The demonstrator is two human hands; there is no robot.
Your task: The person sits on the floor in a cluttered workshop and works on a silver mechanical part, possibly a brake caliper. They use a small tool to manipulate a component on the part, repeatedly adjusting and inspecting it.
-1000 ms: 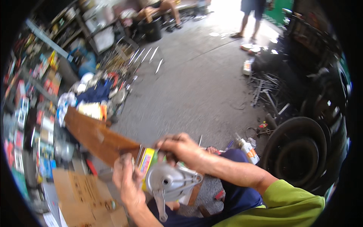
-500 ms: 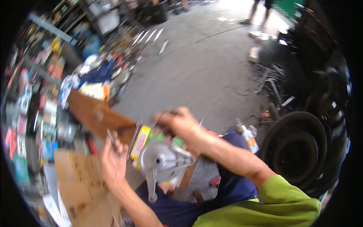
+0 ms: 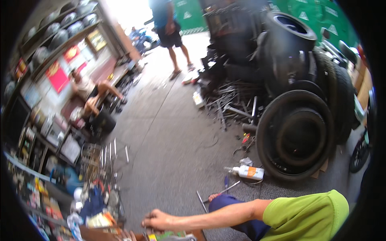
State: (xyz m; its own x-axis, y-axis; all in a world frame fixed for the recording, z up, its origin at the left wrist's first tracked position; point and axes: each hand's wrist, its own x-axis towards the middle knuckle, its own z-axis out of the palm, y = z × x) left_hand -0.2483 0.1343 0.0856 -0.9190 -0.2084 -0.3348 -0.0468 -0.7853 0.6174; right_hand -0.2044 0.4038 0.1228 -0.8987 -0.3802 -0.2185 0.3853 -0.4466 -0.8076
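Observation:
My right hand [image 3: 157,221] reaches in from the right at the bottom, over the near end of a brown board [image 3: 94,233]. Its fingers curl downward close together; what they hold, if anything, is hidden. Just below it lies a green and yellow packet [image 3: 171,236], largely cut off by the lower edge. Only the bunched fingertips of my left hand [image 3: 128,235] show, left of the packet, and what they pinch is too small and blurred to name. The silvery round metal part with an arm is out of view.
A white spray bottle [image 3: 250,172] lies on the floor near a large black wheel rim [image 3: 295,134]. Tyres [image 3: 287,44] and scattered metal rods [image 3: 233,104] crowd the right. One person [image 3: 171,32] stands far off; another [image 3: 94,88] sits left. Cluttered shelves [image 3: 36,136] line the left.
The view has tilted up toward the far room, so the metal part and most of my left hand have dropped out. My right hand remains over the packet.

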